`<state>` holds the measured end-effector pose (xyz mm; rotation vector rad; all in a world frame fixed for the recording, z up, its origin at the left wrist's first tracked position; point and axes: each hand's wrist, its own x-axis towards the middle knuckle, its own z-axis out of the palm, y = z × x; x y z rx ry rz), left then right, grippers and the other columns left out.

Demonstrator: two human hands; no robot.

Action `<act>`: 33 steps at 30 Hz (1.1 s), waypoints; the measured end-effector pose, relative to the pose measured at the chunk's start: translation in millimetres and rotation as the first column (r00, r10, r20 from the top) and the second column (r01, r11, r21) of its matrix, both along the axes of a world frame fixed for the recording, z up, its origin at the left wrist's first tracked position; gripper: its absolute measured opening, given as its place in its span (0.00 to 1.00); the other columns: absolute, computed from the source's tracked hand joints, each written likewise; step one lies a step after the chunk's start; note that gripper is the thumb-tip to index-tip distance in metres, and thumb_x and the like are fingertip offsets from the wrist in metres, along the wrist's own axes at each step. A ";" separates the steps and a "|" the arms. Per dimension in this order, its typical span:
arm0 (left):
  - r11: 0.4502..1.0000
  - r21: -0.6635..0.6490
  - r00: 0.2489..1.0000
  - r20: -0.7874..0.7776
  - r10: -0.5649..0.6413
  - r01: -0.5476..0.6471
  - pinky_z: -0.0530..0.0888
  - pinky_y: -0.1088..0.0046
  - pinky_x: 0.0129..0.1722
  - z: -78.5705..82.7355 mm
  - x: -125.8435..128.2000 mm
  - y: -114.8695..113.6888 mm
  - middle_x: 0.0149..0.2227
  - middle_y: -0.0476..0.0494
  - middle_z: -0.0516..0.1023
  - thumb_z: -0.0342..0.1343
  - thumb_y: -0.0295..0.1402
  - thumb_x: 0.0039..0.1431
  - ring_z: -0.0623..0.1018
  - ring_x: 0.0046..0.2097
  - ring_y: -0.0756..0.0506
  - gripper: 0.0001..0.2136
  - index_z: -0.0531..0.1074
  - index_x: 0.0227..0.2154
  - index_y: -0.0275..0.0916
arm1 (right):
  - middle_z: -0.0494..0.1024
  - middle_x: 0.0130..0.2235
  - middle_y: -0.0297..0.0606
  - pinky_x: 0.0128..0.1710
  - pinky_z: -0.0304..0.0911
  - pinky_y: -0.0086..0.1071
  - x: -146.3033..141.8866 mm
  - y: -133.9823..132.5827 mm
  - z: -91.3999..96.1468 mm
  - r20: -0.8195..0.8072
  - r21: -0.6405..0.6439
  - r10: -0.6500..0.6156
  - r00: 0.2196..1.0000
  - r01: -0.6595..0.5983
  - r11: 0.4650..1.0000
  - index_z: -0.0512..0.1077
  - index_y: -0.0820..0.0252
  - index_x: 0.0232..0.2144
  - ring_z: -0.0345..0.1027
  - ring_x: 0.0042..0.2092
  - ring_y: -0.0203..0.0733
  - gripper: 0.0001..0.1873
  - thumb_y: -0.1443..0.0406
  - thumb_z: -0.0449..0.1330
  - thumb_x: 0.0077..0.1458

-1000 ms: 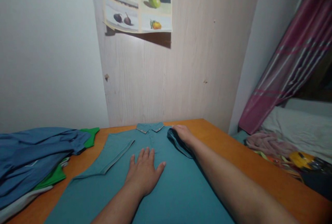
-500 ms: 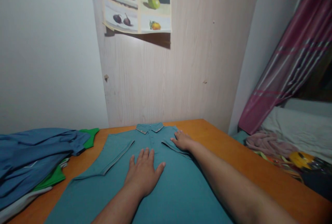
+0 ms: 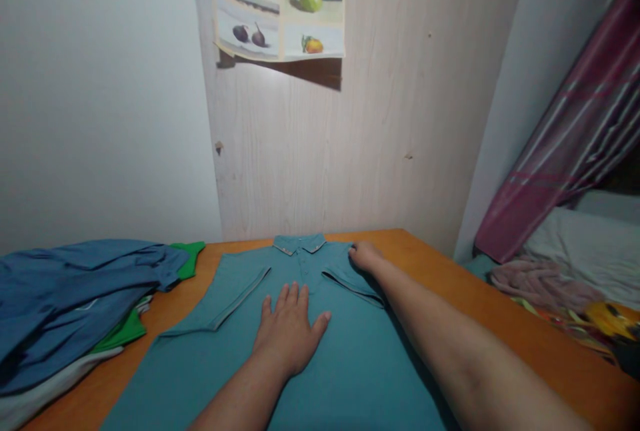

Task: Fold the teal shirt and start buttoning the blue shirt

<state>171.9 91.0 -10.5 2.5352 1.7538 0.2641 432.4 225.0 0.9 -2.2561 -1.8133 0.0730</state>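
A teal polo shirt (image 3: 320, 351) lies flat, front up, on the orange table (image 3: 450, 284), collar at the far edge, both sleeves folded in over the body. The left hand (image 3: 293, 331) presses flat on the chest, fingers spread wide. The right hand (image 3: 365, 256) rests on the far right shoulder, fingers bent down onto the cloth. A pile of blue and green clothes (image 3: 85, 298) sits left.

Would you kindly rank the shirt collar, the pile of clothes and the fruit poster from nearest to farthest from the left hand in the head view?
From the left hand, flat on the teal shirt:
1. Shirt collar, just ahead at the table's far edge.
2. Pile of clothes, off to the left on the table.
3. Fruit poster, high on the wall beyond.
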 end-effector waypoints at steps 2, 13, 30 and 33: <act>1.000 0.001 1.000 0.001 0.005 -0.005 0.45 0.41 0.66 0.1 0.2 -0.4 0.70 0.35 0.50 0.31 0.59 0.62 0.49 0.71 0.33 0.40 0.54 0.68 0.35 | 0.75 0.55 0.54 0.51 0.63 0.43 6.7 5.5 4.4 -0.014 0.039 -0.070 0.997 0.070 0.997 0.74 0.60 0.52 0.68 0.56 0.55 0.23 0.58 0.46 0.65; 1.000 -0.015 1.000 0.019 0.007 -0.007 0.45 0.42 0.66 -1.3 -0.5 -1.4 0.71 0.37 0.48 0.30 0.58 0.62 0.48 0.71 0.34 0.40 0.53 0.68 0.37 | 0.77 0.51 0.54 0.46 0.66 0.44 5.5 31.2 -4.3 -0.084 0.042 -0.192 0.978 0.196 0.980 0.77 0.59 0.47 0.71 0.52 0.56 0.20 0.57 0.57 0.57; 1.000 0.000 1.000 0.021 0.000 0.000 0.45 0.41 0.66 -3.0 -0.3 -0.3 0.71 0.36 0.49 0.30 0.59 0.62 0.48 0.71 0.33 0.40 0.53 0.68 0.37 | 0.76 0.52 0.53 0.47 0.61 0.38 20.2 18.9 13.2 -0.057 0.124 -0.085 0.995 0.092 0.988 0.74 0.63 0.51 0.69 0.53 0.51 0.24 0.63 0.43 0.65; 1.000 -0.004 1.000 0.018 0.003 -0.003 0.45 0.41 0.66 -2.0 0.3 -0.5 0.70 0.36 0.50 0.31 0.58 0.63 0.48 0.71 0.33 0.39 0.54 0.68 0.37 | 0.75 0.56 0.48 0.53 0.59 0.38 13.2 12.5 1.9 -0.029 0.082 0.043 0.999 -0.041 0.996 0.74 0.58 0.53 0.66 0.57 0.49 0.22 0.62 0.46 0.65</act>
